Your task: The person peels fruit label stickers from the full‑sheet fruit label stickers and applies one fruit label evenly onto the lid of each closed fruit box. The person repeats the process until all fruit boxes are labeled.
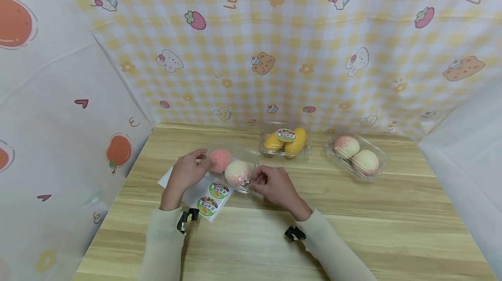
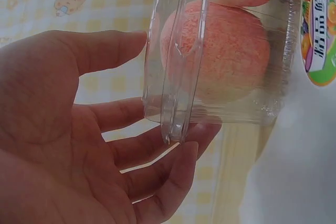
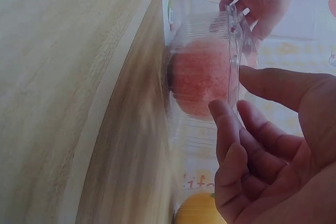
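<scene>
A clear plastic clamshell box (image 1: 235, 154) holds two peaches, a pink one (image 1: 221, 161) and a paler one (image 1: 238, 173). At its left end is my left hand (image 1: 189, 170). In the left wrist view the thumb of that hand (image 2: 68, 129) touches the box's side, and its fingers curl round the rim. My right hand (image 1: 276, 185) grips the box's right end. The right wrist view shows the right hand (image 3: 283, 150) with its thumb against the lid edge and fingers bent at the rim. Under the box's left side lies a white sheet with oval fruit stickers (image 1: 207, 206).
Behind, a clear box of mangoes (image 1: 295, 142) bears an oval sticker (image 1: 286, 135). Another clear box with two peaches (image 1: 365, 162) stands at the right, with no sticker visible. A patterned cloth (image 1: 274, 32) hangs behind the wooden table (image 1: 392, 228).
</scene>
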Demonstrator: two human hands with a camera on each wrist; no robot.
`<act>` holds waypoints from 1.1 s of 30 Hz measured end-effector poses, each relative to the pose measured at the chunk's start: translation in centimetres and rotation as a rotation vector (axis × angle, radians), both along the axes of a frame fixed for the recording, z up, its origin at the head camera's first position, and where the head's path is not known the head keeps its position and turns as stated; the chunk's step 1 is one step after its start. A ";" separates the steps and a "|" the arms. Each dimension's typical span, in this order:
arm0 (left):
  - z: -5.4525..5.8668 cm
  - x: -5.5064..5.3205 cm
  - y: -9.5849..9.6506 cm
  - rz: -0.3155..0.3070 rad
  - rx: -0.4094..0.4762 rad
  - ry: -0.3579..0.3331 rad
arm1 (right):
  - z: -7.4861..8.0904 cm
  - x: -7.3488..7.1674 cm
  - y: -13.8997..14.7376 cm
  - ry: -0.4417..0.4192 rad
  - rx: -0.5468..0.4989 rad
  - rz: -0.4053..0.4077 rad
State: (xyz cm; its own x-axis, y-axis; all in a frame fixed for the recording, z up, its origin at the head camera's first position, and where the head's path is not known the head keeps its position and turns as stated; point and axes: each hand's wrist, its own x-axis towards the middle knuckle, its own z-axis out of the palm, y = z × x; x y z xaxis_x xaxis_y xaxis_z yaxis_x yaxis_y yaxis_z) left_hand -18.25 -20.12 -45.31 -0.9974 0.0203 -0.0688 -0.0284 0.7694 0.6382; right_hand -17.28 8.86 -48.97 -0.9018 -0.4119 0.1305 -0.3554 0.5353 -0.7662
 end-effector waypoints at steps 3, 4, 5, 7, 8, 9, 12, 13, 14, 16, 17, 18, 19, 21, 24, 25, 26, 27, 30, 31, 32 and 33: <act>0.2 0.2 0.3 -0.013 -0.010 0.012 | 0.1 0.4 0.3 0.010 0.019 0.022; 0.2 0.2 0.5 -0.021 -0.013 0.020 | 0.1 0.5 0.5 0.017 0.028 0.028; 0.2 0.2 0.6 -0.028 -0.016 0.029 | 0.1 0.6 0.7 0.021 0.036 0.034; 0.2 0.3 1.0 -0.040 -0.011 0.043 | 0.2 0.9 1.1 0.016 0.051 0.040; 0.2 0.3 1.2 -0.045 -0.008 0.050 | 0.2 1.0 1.3 0.018 0.055 0.045; 0.1 0.3 1.4 -0.052 -0.006 0.060 | 0.2 1.0 1.6 0.018 0.057 0.049; 0.1 0.4 2.1 -0.073 0.007 0.077 | 0.3 1.2 2.6 0.010 0.054 0.060; 0.0 0.5 2.4 -0.078 0.011 0.081 | 0.4 1.3 2.9 0.004 0.051 0.065; 0.0 0.5 2.6 -0.085 0.013 0.084 | 0.4 1.3 3.3 -0.002 0.051 0.070; 0.0 0.6 3.1 -0.102 0.022 0.089 | 0.6 1.3 4.1 -0.021 0.052 0.079; 0.0 0.6 3.3 -0.108 0.028 0.091 | 0.7 1.3 4.5 -0.034 0.055 0.084; 0.0 0.7 3.6 -0.115 0.033 0.092 | 0.8 1.3 4.9 -0.047 0.056 0.090; -0.1 0.7 3.8 -0.123 0.036 0.094 | 0.9 1.2 5.4 -0.062 0.061 0.094; -0.1 0.8 4.4 -0.143 0.045 0.098 | 1.0 1.0 6.3 -0.089 0.069 0.103; -0.1 1.0 5.2 -0.170 0.049 0.098 | 1.1 0.6 7.7 -0.127 0.080 0.117; -0.1 1.1 5.5 -0.179 0.048 0.098 | 1.2 0.5 8.1 -0.141 0.079 0.123; -0.1 1.2 5.8 -0.185 0.051 0.096 | 1.3 0.4 8.6 -0.152 0.082 0.127; -0.1 1.2 6.0 -0.192 0.051 0.093 | 1.3 0.3 9.1 -0.161 0.082 0.132; -0.1 1.2 6.7 -0.209 0.054 0.076 | 1.5 0.0 10.4 -0.183 0.069 0.149; -0.2 1.2 6.9 -0.215 0.053 0.071 | 1.6 0.0 10.8 -0.187 0.065 0.151; -0.2 1.3 7.0 -0.218 0.055 0.064 | 1.6 -0.1 11.2 -0.191 0.061 0.152; -0.2 1.3 7.2 -0.222 0.056 0.057 | 1.6 -0.2 11.6 -0.193 0.052 0.154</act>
State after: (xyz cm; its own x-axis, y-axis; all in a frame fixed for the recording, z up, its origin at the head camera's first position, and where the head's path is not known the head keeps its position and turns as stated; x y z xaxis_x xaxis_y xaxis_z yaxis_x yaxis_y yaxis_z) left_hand -16.98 -12.92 -45.55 -0.9702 0.2422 -0.0048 0.1754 0.7161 0.6756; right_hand -17.47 20.45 -47.35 -0.8342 -0.5479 -0.0630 -0.2854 0.5267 -0.8007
